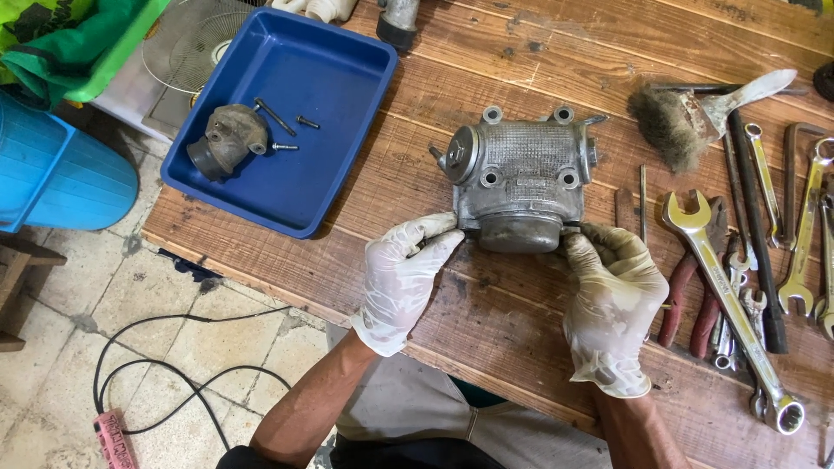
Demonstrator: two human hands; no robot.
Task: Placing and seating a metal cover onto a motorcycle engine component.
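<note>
A grey cast-metal engine part (521,178) with ribbed top and several bolt holes rests on the wooden workbench (486,78). My left hand (407,274), in a white glove, has its fingertips pressed against the part's lower left edge. My right hand (612,300), in a dirtied glove, pinches the part's lower right corner. Both hands are at the near side of the part, by its rounded bottom cover.
A blue plastic tray (343,65) at the left holds a rusty intake piece (228,139) and three bolts. Spanners (730,300), red-handled pliers (686,295) and a wire brush (686,122) lie at the right. A blue bin (52,174) and black cable (174,369) are on the floor.
</note>
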